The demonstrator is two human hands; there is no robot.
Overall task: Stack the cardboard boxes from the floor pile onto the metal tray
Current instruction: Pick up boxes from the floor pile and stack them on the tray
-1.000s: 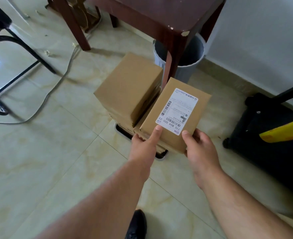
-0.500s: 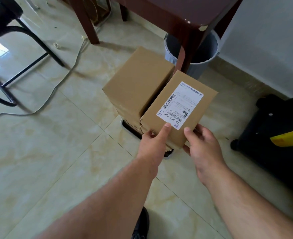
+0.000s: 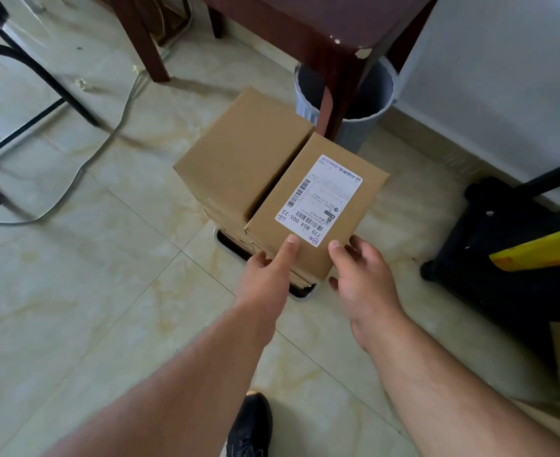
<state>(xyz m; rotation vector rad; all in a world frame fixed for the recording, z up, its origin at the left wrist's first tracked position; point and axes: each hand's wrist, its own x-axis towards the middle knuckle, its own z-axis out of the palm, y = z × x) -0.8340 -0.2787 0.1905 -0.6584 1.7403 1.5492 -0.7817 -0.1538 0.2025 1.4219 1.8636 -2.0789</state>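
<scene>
Cardboard boxes stand in two stacks on a metal tray (image 3: 306, 294) on the tiled floor. A plain box (image 3: 245, 153) tops the left stack. On the right stack lies a labelled box (image 3: 344, 225) with a white shipping label, close against the plain one. My left hand (image 3: 268, 275) holds its near edge, thumb on top by the label, fingers down the front face. At the near right corner my right hand (image 3: 364, 278) holds the box, thumb on top and fingers along the right side. Most of the tray is hidden under the boxes.
A dark wooden table leg (image 3: 334, 103) and a grey bin (image 3: 367, 107) stand just behind the stacks. A black cart with a yellow part (image 3: 519, 258) is at the right. A chair frame (image 3: 35, 103) and a cable (image 3: 107, 140) lie left. My shoe (image 3: 250, 423) is below.
The labelled box has come down from a tilt to lie level beside the plain box. Both hands stayed at its near edge, and the right fingers have loosened.
</scene>
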